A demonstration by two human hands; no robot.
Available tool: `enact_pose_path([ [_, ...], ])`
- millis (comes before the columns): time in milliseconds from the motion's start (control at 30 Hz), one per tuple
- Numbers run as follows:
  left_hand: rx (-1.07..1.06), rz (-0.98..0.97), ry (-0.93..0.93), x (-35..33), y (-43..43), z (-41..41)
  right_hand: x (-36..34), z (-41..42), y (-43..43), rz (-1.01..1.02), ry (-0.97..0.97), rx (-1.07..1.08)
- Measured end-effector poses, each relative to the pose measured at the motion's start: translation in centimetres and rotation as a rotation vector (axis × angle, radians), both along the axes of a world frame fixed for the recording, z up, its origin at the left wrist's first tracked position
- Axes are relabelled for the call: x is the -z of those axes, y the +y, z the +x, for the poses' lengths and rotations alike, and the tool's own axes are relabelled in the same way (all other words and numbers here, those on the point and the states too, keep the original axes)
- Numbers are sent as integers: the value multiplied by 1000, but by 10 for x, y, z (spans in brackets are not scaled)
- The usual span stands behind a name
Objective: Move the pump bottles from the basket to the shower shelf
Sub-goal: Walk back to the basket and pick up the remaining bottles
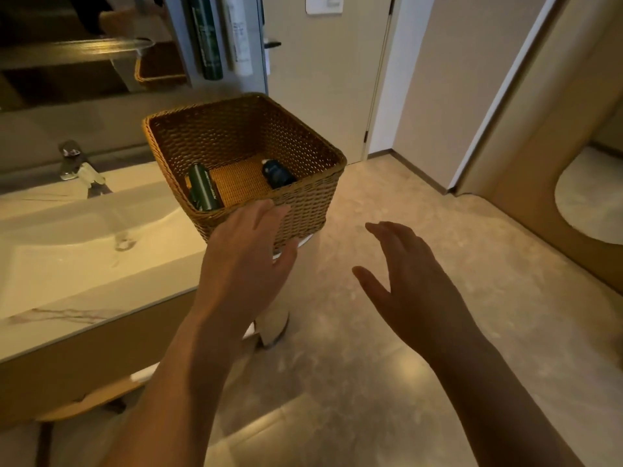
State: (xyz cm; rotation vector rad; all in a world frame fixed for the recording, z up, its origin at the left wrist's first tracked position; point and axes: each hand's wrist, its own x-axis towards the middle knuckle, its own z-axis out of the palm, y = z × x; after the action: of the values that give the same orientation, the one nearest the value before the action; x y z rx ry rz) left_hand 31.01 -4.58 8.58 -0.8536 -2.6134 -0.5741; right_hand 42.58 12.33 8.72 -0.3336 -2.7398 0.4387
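A brown wicker basket point(303, 200) stands on the right end of the vanity counter, partly over its edge. Inside it a dark green bottle point(202, 190) lies against the left wall and a dark blue bottle point(277, 174) rests toward the right. My left hand point(246, 261) hovers open at the basket's near wall, fingers spread, close to or touching the weave. My right hand point(408, 281) is open over the floor, to the right of the basket and apart from it. No shower shelf is in view.
A white sink point(84, 237) with a chrome tap point(79, 170) fills the counter on the left. A mirror point(67, 45) rises behind it, beside a green tube point(207, 38) and a white tube point(239, 35). A closed door point(323, 79) is beyond, tiled floor point(371, 365) below.
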Motion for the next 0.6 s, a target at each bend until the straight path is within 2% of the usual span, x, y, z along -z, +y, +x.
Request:
enact_pose_path([
  [267,-112,-10,-52,7,25,-70,9,-101,40,-11,-10,-105],
  [600,-378,-33,-88,9,73,-146,4,-236,109,-152,-24,-402],
])
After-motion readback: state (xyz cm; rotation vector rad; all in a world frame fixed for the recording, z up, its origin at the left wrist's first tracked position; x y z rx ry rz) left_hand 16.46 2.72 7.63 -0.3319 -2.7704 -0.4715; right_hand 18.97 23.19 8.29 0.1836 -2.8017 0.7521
